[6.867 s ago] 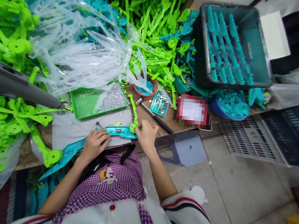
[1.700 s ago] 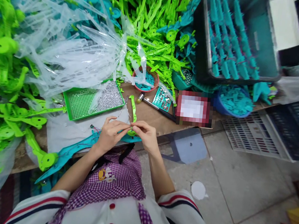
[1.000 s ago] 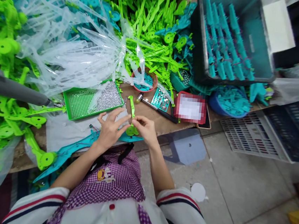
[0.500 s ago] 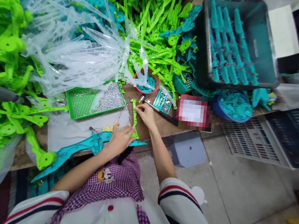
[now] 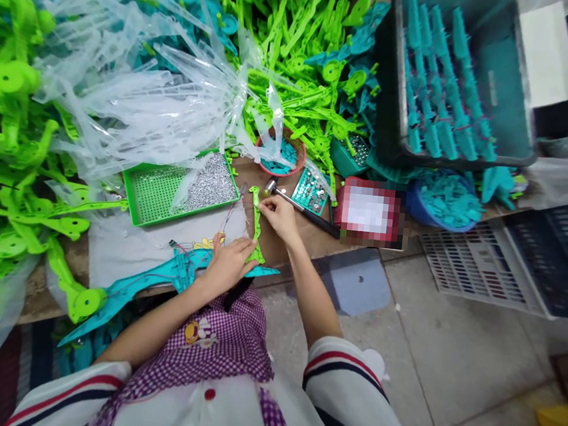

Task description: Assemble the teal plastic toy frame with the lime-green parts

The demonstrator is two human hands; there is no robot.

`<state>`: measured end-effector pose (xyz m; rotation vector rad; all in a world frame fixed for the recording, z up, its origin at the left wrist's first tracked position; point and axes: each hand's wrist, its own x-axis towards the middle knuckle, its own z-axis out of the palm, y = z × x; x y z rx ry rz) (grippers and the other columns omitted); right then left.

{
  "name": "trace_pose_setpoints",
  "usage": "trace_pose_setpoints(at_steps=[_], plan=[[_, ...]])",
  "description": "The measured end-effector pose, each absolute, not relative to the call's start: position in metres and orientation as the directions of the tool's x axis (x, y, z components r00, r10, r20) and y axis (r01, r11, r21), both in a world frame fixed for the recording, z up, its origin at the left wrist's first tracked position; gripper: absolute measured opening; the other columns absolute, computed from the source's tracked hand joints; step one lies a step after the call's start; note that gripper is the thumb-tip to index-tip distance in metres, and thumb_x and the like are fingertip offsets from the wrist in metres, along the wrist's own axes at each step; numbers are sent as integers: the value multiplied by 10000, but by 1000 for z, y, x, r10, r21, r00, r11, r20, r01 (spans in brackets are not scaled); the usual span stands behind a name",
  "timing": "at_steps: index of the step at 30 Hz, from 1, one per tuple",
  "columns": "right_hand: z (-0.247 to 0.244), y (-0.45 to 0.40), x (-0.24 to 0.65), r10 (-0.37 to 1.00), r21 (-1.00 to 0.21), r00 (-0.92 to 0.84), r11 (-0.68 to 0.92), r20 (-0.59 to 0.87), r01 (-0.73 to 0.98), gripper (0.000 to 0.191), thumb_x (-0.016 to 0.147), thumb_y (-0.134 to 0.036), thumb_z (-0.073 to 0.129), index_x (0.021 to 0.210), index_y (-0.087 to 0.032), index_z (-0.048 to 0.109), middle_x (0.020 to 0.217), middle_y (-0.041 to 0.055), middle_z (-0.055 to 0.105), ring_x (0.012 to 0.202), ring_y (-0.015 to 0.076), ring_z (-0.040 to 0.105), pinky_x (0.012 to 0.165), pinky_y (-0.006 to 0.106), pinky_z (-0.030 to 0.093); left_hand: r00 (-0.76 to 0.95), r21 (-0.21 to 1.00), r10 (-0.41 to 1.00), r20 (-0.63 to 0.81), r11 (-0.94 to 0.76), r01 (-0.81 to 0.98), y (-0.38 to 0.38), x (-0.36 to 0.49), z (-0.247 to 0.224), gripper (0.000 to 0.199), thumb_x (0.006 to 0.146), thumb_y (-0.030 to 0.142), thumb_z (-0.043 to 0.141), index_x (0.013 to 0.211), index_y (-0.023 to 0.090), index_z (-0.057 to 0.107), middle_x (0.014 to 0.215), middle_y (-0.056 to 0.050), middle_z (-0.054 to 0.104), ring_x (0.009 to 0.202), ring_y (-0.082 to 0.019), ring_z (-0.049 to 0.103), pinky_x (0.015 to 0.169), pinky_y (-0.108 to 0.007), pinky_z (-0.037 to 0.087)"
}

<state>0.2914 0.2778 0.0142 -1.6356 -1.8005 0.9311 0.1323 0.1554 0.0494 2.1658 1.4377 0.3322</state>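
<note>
A slim lime-green plastic part (image 5: 255,218) lies upright in view at the table's front edge. My left hand (image 5: 229,263) holds its lower end, fingers laid over it. My right hand (image 5: 280,217) is pinched against the part's right side, above my left hand. Whatever its fingertips hold, if anything, is too small to make out. Beneath my left hand and forearm stretches a long turquoise plastic part (image 5: 152,273) with thin wires on it. A hammer (image 5: 295,202) with a black handle rests just beyond my right hand.
A green tray (image 5: 158,195) of small metal pieces sits behind my left hand. Farther back are a red basket (image 5: 302,158), a teal tray (image 5: 311,190) of small parts, a blue bowl (image 5: 446,198) and a black crate (image 5: 512,108). Green parts (image 5: 291,33) and clear plastic pieces (image 5: 163,108) are heaped behind.
My right hand has hardly shifted along the green part. My left hand keeps its place. The view has moved slightly.
</note>
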Motion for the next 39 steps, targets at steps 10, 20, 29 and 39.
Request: trace_pose_setpoints(at_steps=[10,20,29,39], plan=[[18,287,299,981,-795,-170,27,-96,605,99,754,-254,682,764,-163,720,737,15,659,661,128,544,663,267,406,383,549,921,-75,-283,786,153,133,50,309,949,281,530,1242,231,613,1258,-135,671,1173,-290,608,1064,-620,251],[13,287,300,961,-810,-273,135,-33,570,63,780,-220,671,795,-173,711,769,19,651,689,133,537,683,266,408,400,559,914,-69,-297,774,154,132,49,317,943,268,533,1249,224,604,1264,-141,668,1169,-281,615,1063,-604,241],[14,303,312,883,-853,-468,215,-38,476,134,790,-233,660,865,-193,763,836,36,708,743,153,579,726,279,433,399,554,913,-81,-292,780,154,131,49,314,945,287,532,1245,230,605,1266,-134,669,1160,-284,622,1062,-606,236],[20,312,306,873,-806,-464,165,-149,569,84,725,-154,710,788,-170,762,671,-11,671,640,115,560,675,245,407,422,468,903,-87,-336,817,153,133,52,331,941,264,532,1261,224,608,1239,-148,675,1142,-296,633,1059,-618,287]])
